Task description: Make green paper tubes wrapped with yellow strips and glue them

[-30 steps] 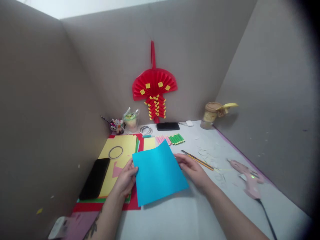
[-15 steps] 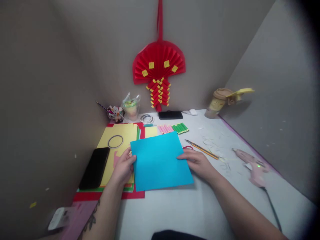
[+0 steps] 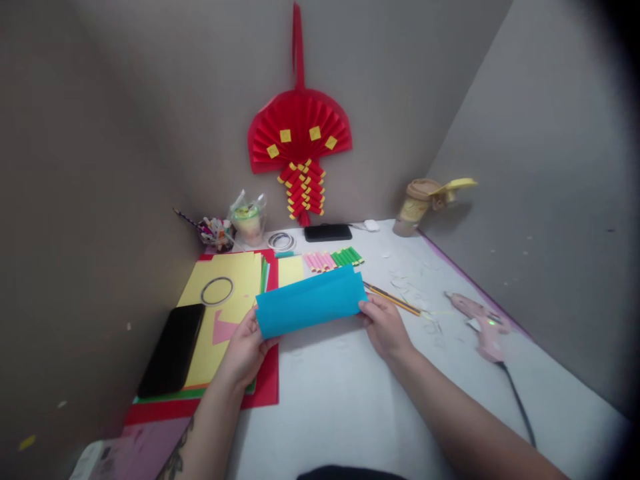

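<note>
A blue sheet of paper [image 3: 310, 301] is held up off the white table [image 3: 350, 400], tilted so that only a narrow band of it shows. My left hand [image 3: 245, 350] grips its left lower corner, fingers closed on the edge. My right hand [image 3: 383, 327] pinches its right edge. Under and left of my left hand lies a stack of yellow, green and red paper sheets [image 3: 225, 300]. A pencil [image 3: 393, 300] lies just beyond my right hand.
A black phone [image 3: 173, 350] and a tape ring [image 3: 217, 291] lie on the paper stack. Pink and green paper rolls [image 3: 333, 259], a second phone [image 3: 328, 232], a cup [image 3: 413, 207], a pen pot [image 3: 213, 233] and a pink glue gun [image 3: 477, 323] with its cable stand around. Cardboard walls enclose the table; a red paper fan ornament [image 3: 299, 143] hangs behind.
The blue sheet lay nearly flat on the table before; now both hands have lifted its near edge, so it shows as a narrow band. The view has shifted slightly.
</note>
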Demonstrator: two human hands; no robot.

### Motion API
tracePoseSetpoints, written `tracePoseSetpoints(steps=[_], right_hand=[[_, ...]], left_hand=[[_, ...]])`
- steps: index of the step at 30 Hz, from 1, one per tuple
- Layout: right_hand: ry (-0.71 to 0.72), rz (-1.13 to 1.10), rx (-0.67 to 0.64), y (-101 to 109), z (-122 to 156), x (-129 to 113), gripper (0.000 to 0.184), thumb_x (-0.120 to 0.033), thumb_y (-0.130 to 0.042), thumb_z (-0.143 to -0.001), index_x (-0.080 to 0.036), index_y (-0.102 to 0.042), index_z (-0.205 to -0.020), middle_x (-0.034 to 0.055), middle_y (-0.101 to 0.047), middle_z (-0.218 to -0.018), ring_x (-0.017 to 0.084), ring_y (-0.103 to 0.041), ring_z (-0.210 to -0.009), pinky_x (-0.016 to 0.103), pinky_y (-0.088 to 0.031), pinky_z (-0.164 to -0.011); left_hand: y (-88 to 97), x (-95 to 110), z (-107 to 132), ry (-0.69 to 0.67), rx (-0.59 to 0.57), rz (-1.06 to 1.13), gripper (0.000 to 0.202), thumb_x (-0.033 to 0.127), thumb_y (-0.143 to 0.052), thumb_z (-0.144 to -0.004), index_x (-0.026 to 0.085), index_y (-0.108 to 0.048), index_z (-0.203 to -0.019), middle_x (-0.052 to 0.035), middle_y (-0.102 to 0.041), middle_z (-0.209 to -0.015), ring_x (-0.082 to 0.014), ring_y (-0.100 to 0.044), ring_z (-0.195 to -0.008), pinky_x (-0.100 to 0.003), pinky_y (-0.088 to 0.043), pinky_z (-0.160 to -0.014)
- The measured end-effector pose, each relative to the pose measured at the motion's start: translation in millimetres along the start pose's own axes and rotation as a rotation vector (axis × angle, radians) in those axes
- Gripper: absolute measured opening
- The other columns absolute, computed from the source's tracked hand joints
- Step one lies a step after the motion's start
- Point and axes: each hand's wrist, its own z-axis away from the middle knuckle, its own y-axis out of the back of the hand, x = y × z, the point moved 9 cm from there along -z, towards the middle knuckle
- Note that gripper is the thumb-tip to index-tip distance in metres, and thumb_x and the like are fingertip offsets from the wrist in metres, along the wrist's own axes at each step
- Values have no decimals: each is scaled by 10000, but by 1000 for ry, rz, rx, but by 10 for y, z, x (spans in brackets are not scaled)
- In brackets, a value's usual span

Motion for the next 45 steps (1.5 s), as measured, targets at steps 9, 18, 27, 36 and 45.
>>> tracePoseSetpoints(steps=[9,18,27,36,45], right_hand=[[-20,-17,155,143,-14,45,247,-335,-654,-667,-200,-479,-557,-28,-501,-566,131,-468,-558,262,-434,-545],[-26,103,22,-36,103,22,250,-407,-655,-718,-188,-558,-644,3,-583,-670,150,-545,-611,287,-495,-602],[29,-38,-138,-131,55,-184,402,-480,-764,-607,-209,-654,-883,76,-652,-1060,253,-581,-933,336,-473,-756],[-47,15,-6,19,35,-20,297,-388,-758,-641,-183,-552,-580,-27,-529,-558,114,-421,-524,247,-324,-505],[-57,-102,98,19,47,-94,360,-310,-802,-552,-219,-513,-746,-63,-553,-554,104,-451,-487,218,-316,-476]], left_hand=[[-13,-2,-34,-43,-39,64,615,482,-622,-759,283,-412,-1302,-85,-562,-1270,-251,-576,-1086,-374,-523,-831],[198,46,10,-164,234,-124,721,320,-795,-596,213,-464,-1228,-80,-653,-1083,-223,-631,-959,-285,-515,-766],[129,96,35,-151,144,-237,477,328,-771,-631,182,-550,-1027,-55,-703,-924,-183,-659,-800,-266,-518,-700],[143,69,63,-122,177,-288,483,362,-768,-626,156,-577,-1019,-98,-699,-984,-209,-660,-830,-279,-523,-690],[152,48,31,-111,164,-330,464,386,-736,-663,155,-594,-1039,-108,-691,-1052,-248,-653,-928,-312,-524,-752]])
